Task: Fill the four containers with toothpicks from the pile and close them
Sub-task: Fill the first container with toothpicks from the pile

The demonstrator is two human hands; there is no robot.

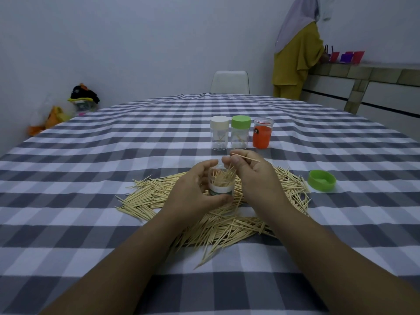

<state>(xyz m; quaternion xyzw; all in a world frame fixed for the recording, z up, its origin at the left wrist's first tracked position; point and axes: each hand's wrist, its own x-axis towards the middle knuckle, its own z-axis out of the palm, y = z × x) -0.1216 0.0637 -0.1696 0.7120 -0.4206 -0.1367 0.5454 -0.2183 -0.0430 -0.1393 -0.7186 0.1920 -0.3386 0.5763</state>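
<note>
My left hand [195, 189] grips an open clear container [221, 181] that stands amid the toothpick pile [227, 221], partly filled with toothpicks. Over its mouth my right hand [252, 171] pinches a few toothpicks [246, 157], their tips pointing right and down into the container. A loose green lid [322, 180] lies upside down to the right of the pile. Farther back stand three containers in a row: one with a white lid [219, 135], one with a green lid [240, 134], and an orange one with a clear lid [262, 135].
A grey and white checked cloth [113, 169] covers the table. A white chair [230, 82] stands at the far end. A person in yellow clothing [295, 57] stands at a counter at the back right. Bags [79, 98] lie on the floor at the left.
</note>
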